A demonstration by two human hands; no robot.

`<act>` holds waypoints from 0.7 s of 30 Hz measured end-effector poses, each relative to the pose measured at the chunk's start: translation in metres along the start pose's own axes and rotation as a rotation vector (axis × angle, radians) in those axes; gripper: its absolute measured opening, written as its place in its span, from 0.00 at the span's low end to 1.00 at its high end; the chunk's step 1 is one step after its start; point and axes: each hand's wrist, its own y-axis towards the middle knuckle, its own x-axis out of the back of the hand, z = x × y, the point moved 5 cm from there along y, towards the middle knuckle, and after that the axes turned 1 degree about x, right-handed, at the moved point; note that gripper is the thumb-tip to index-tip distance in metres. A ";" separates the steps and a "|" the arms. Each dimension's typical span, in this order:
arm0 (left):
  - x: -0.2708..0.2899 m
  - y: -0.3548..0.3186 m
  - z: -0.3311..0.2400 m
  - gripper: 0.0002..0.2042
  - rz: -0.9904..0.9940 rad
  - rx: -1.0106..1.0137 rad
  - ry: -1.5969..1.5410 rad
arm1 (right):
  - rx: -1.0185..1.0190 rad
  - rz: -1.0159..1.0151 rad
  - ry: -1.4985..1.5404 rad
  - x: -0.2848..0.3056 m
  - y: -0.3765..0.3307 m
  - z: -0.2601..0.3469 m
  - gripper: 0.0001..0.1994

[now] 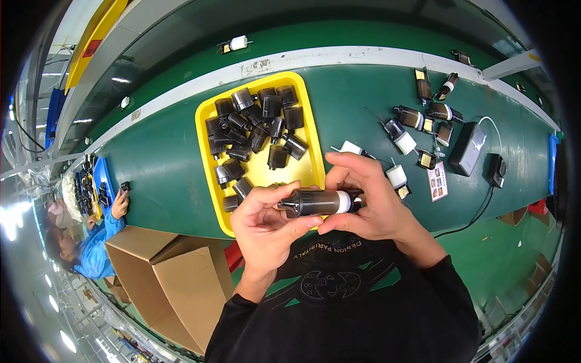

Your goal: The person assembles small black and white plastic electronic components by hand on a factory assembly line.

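Both my hands hold a dark see-through cylinder (319,203) with a white band and a black end, lying sideways above the near edge of the green table. My left hand (264,222) is closed round its nozzle-like left end, thumb along the underside. Around the black right end, my right hand (376,202) has its fingers curled, partly hiding it. Just beyond is a yellow tray (315,130) with several dark translucent cups (270,106) heaped in it. Right of the tray lie several dark-and-white cylinder units (399,137), some with wires; one white piece (351,147) shows behind my right hand.
A black box-shaped device (468,149) with a white cable, a black adapter (497,170) and a printed card (437,181) lie at the right. An open cardboard box (190,290) stands at near left. A co-worker in blue (100,248) sits farther left. A pale rail (339,55) crosses behind the tray.
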 end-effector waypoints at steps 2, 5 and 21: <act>-0.003 -0.002 -0.002 0.21 0.011 -0.043 0.039 | 0.046 -0.031 0.101 -0.003 -0.002 0.000 0.46; -0.010 -0.004 -0.006 0.20 -0.019 -0.036 0.051 | 0.068 -0.080 0.249 -0.003 -0.006 -0.008 0.37; -0.039 -0.009 -0.033 0.25 0.199 -0.455 0.729 | 0.127 -0.049 0.066 0.011 -0.015 -0.013 0.21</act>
